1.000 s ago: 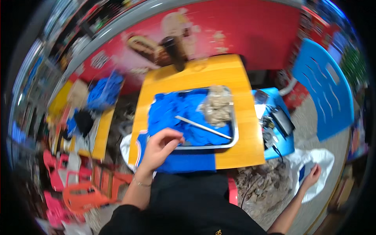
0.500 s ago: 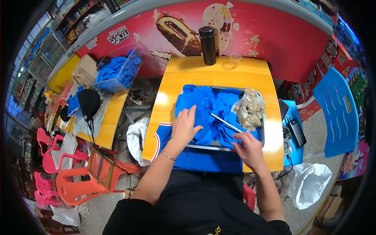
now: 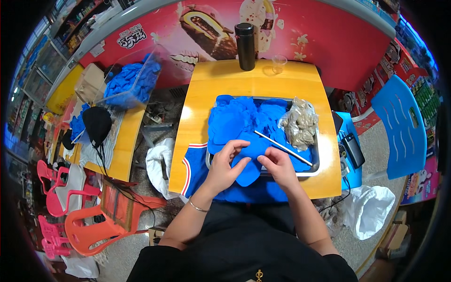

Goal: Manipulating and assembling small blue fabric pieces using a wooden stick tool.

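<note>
A metal tray [image 3: 314, 170] in front of me holds a heap of thin, rounded blue fabric pieces [image 3: 228, 123]. My right hand [image 3: 281, 169] pinches the edge of one blue fabric piece [image 3: 249, 173] at the tray's near side. Beside that piece, my left hand [image 3: 229, 168] has its thumb and index finger curved apart, with no clear grip on it. A slim white stick [image 3: 284, 148] lies slanted across the tray's right part. In the back right of the tray sits a clear plastic bag [image 3: 300, 124] of grey-brown lumps.
A black flask [image 3: 245, 47] and a clear plastic cup [image 3: 279, 64] stand at the table's far edge. Blue-and-white striped cloth [image 3: 195, 164] hangs over its near left. Leftward, a clear bin [image 3: 134, 82] holds more blue pieces. A blue chair [image 3: 401, 127] is at right.
Both hands have come together over the tray's near edge. The right hand has moved left from beside the stick and now grips a blue fabric piece.
</note>
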{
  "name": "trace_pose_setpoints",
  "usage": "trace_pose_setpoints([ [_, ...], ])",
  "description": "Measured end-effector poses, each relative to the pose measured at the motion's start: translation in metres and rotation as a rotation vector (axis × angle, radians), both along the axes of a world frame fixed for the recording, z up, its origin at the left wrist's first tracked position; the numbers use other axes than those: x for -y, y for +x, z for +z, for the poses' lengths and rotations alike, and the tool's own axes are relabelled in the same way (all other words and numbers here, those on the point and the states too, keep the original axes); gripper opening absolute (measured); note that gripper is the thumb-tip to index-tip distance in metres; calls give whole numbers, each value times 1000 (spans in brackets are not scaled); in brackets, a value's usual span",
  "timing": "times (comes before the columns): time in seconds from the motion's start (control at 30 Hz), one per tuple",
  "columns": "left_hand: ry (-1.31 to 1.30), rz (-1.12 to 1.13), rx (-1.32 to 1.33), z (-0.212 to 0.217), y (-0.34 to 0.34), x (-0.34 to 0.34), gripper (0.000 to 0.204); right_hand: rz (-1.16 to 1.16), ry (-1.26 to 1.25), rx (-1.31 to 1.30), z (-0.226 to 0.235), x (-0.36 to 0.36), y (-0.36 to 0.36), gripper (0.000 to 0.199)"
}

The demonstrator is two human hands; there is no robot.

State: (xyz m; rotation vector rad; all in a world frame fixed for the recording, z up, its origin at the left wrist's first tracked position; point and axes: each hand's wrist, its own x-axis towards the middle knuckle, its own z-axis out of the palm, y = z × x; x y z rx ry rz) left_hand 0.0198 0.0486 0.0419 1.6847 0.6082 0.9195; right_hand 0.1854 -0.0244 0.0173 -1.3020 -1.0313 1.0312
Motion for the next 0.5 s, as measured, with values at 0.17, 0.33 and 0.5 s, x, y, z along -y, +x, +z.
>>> trace_pose_setpoints([
  [0.17, -213, 6, 112, 6, -8, 19, 38, 47, -88, -318, 20, 21, -13, 14],
  [0.33, -368, -64, 100, -2, -15, 27, 28, -68, -8, -185, 18, 32, -17, 16],
  [0.5, -410, -156, 27, -10, -27, 37, 10, -133, 37, -106, 28, 42, -22, 19],
])
